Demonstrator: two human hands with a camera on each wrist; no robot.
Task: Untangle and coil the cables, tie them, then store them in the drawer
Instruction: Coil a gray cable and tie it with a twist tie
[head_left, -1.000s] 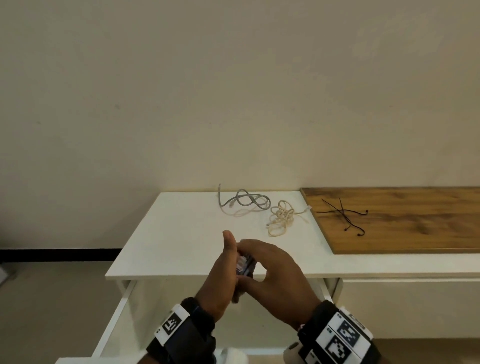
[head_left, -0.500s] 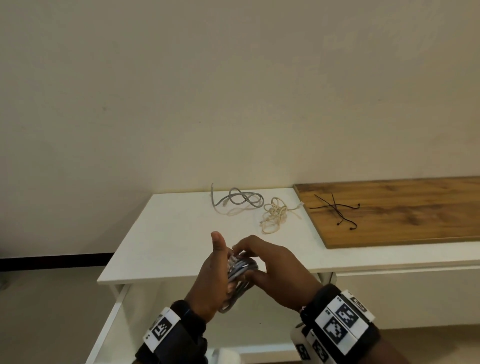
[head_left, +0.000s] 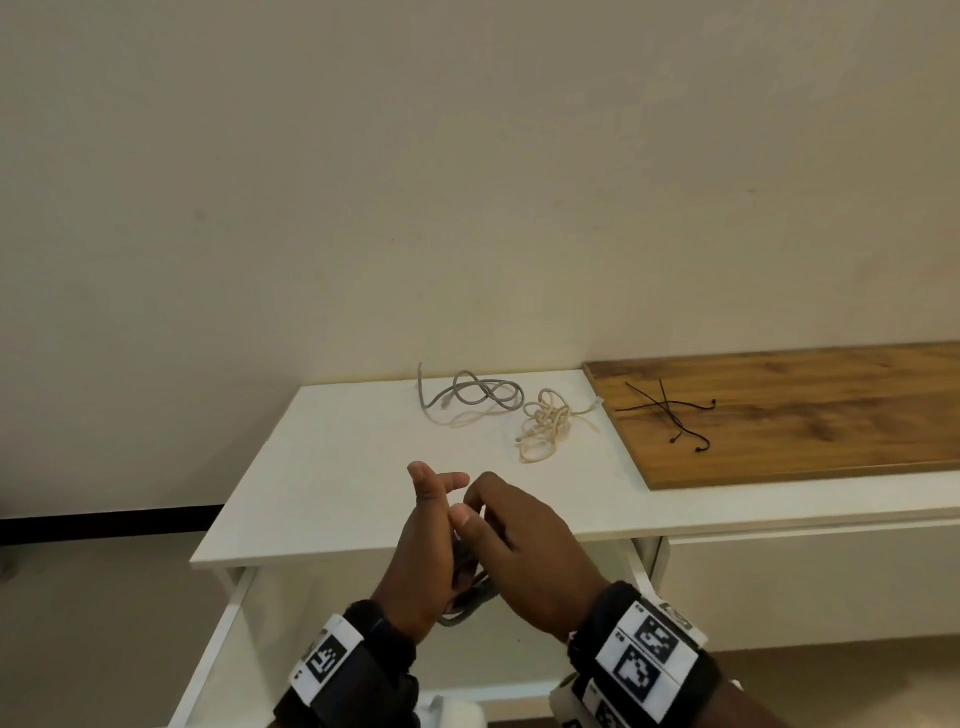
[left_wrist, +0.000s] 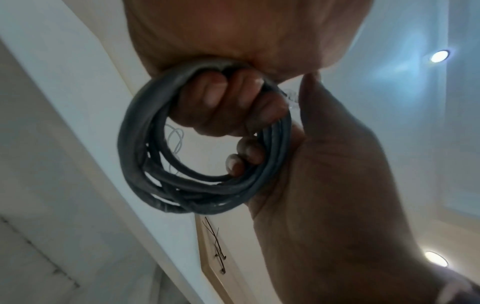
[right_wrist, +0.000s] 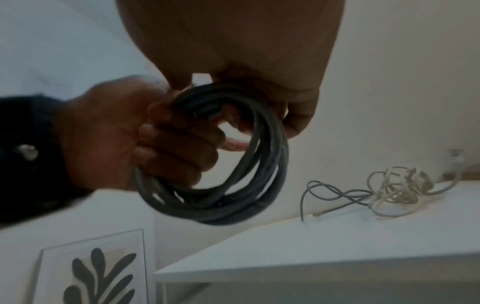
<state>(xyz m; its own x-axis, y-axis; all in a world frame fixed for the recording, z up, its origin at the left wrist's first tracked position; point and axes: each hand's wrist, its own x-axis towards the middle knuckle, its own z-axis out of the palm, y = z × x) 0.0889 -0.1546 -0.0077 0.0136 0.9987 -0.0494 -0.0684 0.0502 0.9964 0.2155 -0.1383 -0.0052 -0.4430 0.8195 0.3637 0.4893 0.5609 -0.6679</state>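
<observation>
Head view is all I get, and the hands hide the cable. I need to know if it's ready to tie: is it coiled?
Observer: Yes, the left wrist view shows the grey cable as a round coil of several loops.
Operator: Which hand grips it?
Observer: Both. The left hand curls its fingers through the coil, and the right hand hooks fingers inside its other side.
Operator: Any tie on it?
Observer: None shows in either wrist view.
</observation>
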